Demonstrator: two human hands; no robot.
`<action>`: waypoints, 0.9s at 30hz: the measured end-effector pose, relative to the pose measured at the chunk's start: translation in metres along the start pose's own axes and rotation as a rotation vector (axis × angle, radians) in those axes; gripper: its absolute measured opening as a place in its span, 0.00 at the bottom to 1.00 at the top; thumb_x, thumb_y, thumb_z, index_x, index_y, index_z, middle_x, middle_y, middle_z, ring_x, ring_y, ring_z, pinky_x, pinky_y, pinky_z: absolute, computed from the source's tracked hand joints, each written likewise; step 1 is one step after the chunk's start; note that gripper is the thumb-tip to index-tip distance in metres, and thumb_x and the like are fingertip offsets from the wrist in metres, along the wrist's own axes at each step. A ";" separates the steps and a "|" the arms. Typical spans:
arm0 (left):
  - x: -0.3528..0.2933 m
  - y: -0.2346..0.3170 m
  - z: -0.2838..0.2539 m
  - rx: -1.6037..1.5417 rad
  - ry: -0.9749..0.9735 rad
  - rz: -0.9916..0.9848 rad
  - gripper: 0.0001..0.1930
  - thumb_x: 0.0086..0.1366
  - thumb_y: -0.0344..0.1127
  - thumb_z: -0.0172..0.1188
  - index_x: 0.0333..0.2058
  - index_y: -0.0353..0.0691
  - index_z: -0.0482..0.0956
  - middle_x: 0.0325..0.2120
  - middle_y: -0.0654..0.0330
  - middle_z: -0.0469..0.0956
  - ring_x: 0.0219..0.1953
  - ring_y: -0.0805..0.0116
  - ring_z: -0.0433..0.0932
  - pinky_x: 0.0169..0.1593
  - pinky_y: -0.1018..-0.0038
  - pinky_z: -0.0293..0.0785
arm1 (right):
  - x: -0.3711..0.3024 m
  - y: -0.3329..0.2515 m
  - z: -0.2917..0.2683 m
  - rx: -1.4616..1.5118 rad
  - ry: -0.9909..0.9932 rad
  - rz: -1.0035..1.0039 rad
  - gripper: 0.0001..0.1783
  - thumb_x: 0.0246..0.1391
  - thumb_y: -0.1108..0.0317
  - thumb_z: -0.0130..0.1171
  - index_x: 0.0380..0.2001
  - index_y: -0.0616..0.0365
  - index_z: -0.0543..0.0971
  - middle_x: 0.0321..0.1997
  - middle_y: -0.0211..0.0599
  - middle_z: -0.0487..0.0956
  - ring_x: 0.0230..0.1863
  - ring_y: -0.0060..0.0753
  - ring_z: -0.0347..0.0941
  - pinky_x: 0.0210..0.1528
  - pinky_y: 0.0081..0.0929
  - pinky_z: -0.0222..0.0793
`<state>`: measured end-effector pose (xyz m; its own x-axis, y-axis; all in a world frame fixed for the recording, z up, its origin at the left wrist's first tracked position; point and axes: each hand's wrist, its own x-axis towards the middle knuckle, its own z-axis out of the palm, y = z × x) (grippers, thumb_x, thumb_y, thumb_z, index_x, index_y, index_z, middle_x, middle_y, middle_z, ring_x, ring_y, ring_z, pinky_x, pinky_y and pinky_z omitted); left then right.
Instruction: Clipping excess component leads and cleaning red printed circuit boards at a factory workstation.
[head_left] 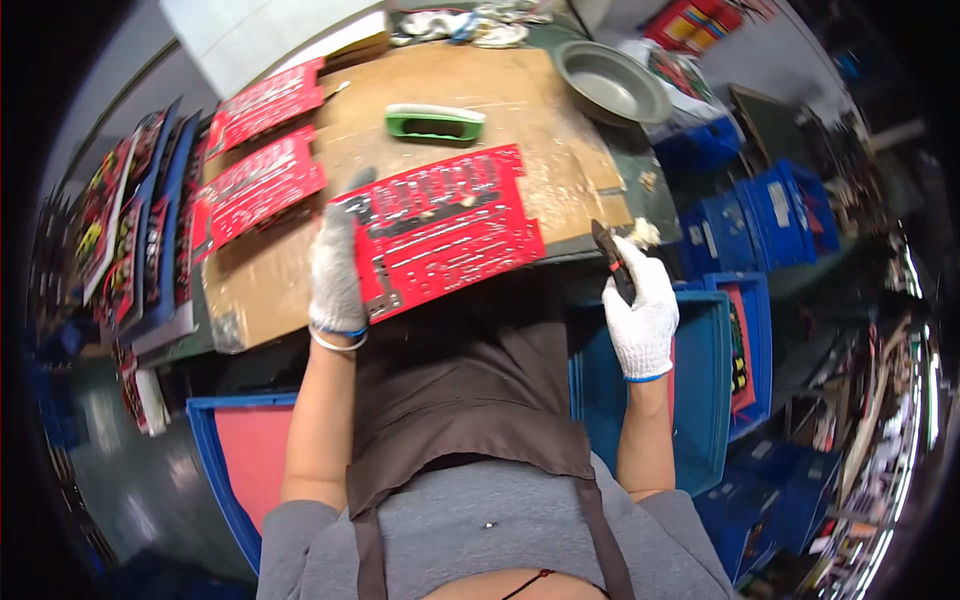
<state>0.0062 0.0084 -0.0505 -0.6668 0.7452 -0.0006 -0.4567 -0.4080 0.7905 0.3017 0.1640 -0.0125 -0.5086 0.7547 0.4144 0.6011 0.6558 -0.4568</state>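
In a white knit glove with a greyed thumb, my left hand (338, 268) grips the left edge of a red circuit board (450, 238). The board is held tilted above the near edge of the bench, its soldered side with dark patches facing me. My gloved right hand (641, 312) is closed round a pair of dark cutting pliers (613, 258), whose tip points up and away, right of the board and apart from it. Beyond the board, a green-and-white brush (434, 124) lies on the cardboard-covered bench (350, 140).
Two more red circuit boards (262, 185) lie at the left of the bench, beside upright racked boards (150, 215). A grey metal bowl (612, 82) stands at the far right. Small clippings (560, 190) litter the cardboard. Blue crates (655, 385) stand below on both sides of me.
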 end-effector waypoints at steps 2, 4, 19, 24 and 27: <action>0.002 0.002 0.000 0.051 -0.002 0.018 0.36 0.80 0.57 0.51 0.72 0.31 0.64 0.64 0.49 0.74 0.61 0.60 0.79 0.65 0.60 0.78 | -0.004 0.001 -0.013 -0.071 -0.011 -0.041 0.30 0.48 0.80 0.64 0.57 0.51 0.82 0.41 0.44 0.80 0.43 0.48 0.78 0.48 0.37 0.75; 0.000 0.001 -0.003 0.055 -0.029 0.027 0.41 0.77 0.61 0.52 0.73 0.31 0.60 0.64 0.45 0.74 0.62 0.55 0.79 0.64 0.56 0.80 | -0.006 0.003 -0.017 -0.174 -0.048 -0.022 0.32 0.47 0.77 0.67 0.59 0.47 0.81 0.43 0.44 0.79 0.47 0.51 0.76 0.51 0.42 0.74; -0.005 0.002 0.004 0.104 0.015 0.036 0.35 0.80 0.57 0.49 0.72 0.32 0.65 0.65 0.49 0.73 0.63 0.61 0.77 0.66 0.62 0.76 | 0.033 -0.084 0.021 -0.159 -0.123 -0.466 0.35 0.45 0.64 0.75 0.60 0.44 0.81 0.44 0.40 0.77 0.49 0.47 0.73 0.52 0.44 0.64; -0.002 0.004 0.001 0.067 -0.048 -0.004 0.41 0.77 0.61 0.53 0.73 0.32 0.60 0.68 0.45 0.69 0.66 0.55 0.75 0.68 0.57 0.75 | 0.043 -0.094 0.036 -0.192 -0.147 -0.463 0.33 0.45 0.63 0.74 0.59 0.44 0.81 0.44 0.37 0.77 0.48 0.45 0.73 0.51 0.45 0.62; -0.001 0.003 -0.002 0.068 -0.046 0.001 0.41 0.77 0.60 0.53 0.73 0.32 0.60 0.68 0.44 0.69 0.66 0.55 0.75 0.68 0.57 0.75 | 0.045 -0.097 0.036 -0.231 -0.156 -0.458 0.33 0.46 0.63 0.74 0.59 0.44 0.80 0.44 0.36 0.77 0.48 0.45 0.73 0.50 0.44 0.62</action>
<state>0.0040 0.0054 -0.0499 -0.6387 0.7689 0.0275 -0.4135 -0.3732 0.8305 0.1986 0.1345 0.0223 -0.8258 0.3972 0.4004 0.4072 0.9111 -0.0641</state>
